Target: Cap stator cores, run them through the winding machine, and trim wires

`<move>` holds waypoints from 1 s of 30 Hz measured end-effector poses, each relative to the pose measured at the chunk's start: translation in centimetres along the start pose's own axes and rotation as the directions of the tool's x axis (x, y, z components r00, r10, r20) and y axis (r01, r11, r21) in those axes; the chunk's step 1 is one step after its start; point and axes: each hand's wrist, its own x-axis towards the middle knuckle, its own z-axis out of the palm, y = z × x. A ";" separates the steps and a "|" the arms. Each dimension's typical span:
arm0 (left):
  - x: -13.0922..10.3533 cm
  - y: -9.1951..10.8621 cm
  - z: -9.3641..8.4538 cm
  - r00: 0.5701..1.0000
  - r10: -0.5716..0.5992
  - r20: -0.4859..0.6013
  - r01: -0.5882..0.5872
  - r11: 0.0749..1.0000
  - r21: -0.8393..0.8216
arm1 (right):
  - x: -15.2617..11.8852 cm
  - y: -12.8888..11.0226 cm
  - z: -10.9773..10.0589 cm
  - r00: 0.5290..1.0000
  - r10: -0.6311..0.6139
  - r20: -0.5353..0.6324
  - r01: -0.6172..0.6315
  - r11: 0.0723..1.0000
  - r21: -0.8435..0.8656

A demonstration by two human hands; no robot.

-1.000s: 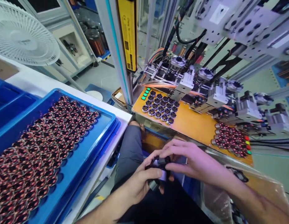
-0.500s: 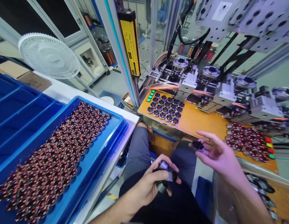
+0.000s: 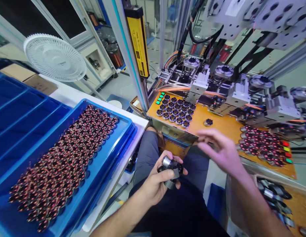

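My left hand [image 3: 158, 181] is closed around several bare motor stators [image 3: 170, 169], with black insulation and grey steel sides, above my lap. My right hand [image 3: 222, 149] holds nothing; its slightly blurred fingers are apart, in front of the orange plate's near edge. A single stator [image 3: 208, 122] stands upright on the orange plate [image 3: 217, 133], just beyond the right fingers. To its left on the plate, rows of bare stators [image 3: 176, 110] sit packed together. At the plate's right end lies a group of copper-wound stators [image 3: 263, 144].
Winding machine heads [image 3: 239, 93] line the plate's back edge. On my left, a blue tray [image 3: 115, 131] full of wound stators rests on a white table. A box of loose stators [image 3: 273, 194] is at lower right. A yellow sensor bar [image 3: 138, 42] and a fan [image 3: 55, 57] stand farther back.
The stator in my right hand has been set down on the orange plate and let go. That hand has drawn slightly left, toward my left hand, which still grips its stators.
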 end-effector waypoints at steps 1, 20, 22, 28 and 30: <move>0.2 0.0 0.0 1.000 -0.007 -0.012 0.007 1.000 0.002 | -1.0 -2.0 0.3 0.980 -0.070 0.186 0.052 0.993 0.104; 1.0 -0.3 -1.8 0.967 -0.243 -0.082 0.250 0.964 0.087 | -4.6 -5.2 3.8 0.910 0.053 0.410 -0.121 0.982 0.143; 1.1 -0.4 -2.1 0.971 -0.224 -0.082 0.229 0.972 0.061 | -4.8 -4.8 4.4 0.936 -0.063 0.345 -0.003 0.983 0.185; 2.0 0.1 -2.6 0.962 -0.228 -0.153 0.241 0.968 0.073 | -3.5 -3.2 1.7 0.986 -0.087 0.141 0.056 0.975 0.214; 2.2 0.4 -2.6 0.958 -0.226 -0.179 0.246 0.964 0.100 | -2.3 -1.5 -0.1 1.000 0.013 0.028 -0.015 0.997 0.069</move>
